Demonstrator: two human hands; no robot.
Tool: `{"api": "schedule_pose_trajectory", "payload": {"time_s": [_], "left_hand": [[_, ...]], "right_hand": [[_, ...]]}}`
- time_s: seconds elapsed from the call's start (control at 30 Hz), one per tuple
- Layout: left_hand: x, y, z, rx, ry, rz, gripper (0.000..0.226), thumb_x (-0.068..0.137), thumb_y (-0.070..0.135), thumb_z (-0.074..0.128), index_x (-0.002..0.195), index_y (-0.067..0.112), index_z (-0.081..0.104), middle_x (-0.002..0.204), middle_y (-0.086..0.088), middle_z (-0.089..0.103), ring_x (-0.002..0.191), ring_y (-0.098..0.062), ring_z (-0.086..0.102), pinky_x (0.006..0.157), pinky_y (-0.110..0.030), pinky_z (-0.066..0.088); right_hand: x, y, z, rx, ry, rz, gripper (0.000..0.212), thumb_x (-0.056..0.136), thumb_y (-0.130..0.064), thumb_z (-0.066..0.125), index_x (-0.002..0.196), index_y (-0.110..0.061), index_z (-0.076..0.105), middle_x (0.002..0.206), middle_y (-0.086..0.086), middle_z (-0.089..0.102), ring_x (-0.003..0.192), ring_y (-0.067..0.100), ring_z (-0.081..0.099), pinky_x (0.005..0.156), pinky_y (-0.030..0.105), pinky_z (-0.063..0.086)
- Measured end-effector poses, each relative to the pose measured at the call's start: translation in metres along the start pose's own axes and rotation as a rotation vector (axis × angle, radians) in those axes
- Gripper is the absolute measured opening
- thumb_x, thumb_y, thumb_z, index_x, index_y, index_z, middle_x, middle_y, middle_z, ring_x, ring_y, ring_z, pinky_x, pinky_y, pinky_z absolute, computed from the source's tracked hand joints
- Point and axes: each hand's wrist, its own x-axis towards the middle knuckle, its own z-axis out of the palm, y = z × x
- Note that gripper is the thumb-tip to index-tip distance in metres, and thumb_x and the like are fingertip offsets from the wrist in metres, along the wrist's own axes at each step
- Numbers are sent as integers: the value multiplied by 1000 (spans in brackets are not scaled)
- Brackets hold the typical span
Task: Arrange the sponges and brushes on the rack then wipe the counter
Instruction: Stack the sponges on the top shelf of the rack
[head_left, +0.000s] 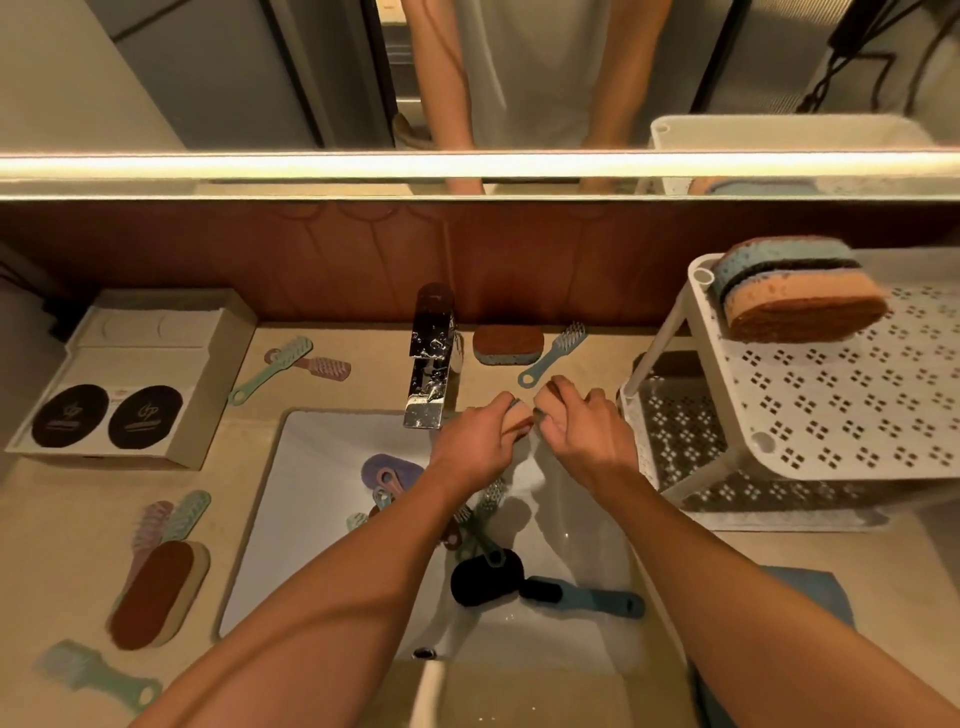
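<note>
Well, my beige counter (78, 545) spreads around the white sink (311, 493), and the white rack (831, 415) stands on its right side. Stacked sponges (795, 291) lie on the rack's top shelf. Several brushes (587, 597) lie in the sink. Over the sink's back edge, beside the faucet (431, 364), my left hand (483, 436) and right hand (582, 426) both curl their fingers round a peach sponge (515, 423) between them.
</note>
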Motion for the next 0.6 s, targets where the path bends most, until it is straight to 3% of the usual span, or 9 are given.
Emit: {"api": "schedule_pose_trajectory", "payload": {"time_s": [0.1,0.2,0.3,0.5,0.6], "left_hand": [[-7,10,-7,53,-6,27,24,99,24,49,122,25,47,109,-14,70,94,-38,65,75,-45,55],[-15,20,-16,65,2,34,22,98,20,47,120,26,49,109,-16,70,92,-39,65,76,-44,55],[-23,30,-28,87,37,45,24,99,20,48,123,25,51,110,-16,69,95,-40,65,72,-37,49],[-38,47,-64,49,87,63,29,97,50,52,110,25,46,100,-6,69,89,-32,64,65,-37,45],[-44,57,-87,30,94,31,40,91,55,59,106,22,40,91,-2,64,80,-28,62,62,-36,44]], "right_hand": [[-10,-2,-15,1,16,-67,35,103,-43,45,130,-23,53,103,15,62,95,36,63,73,38,47],[-17,-11,-31,1,50,-95,35,106,-43,38,118,-18,59,97,13,70,86,35,67,64,35,42],[-26,-19,-50,-19,35,-109,38,108,-42,34,117,-13,58,97,14,73,86,36,69,66,37,46],[-45,-30,-89,38,91,-139,36,107,-43,36,118,-17,58,102,12,73,93,37,67,65,38,40],[-55,-38,-121,136,73,-161,33,103,-45,44,127,-24,55,112,10,69,101,38,64,74,41,47]]}}
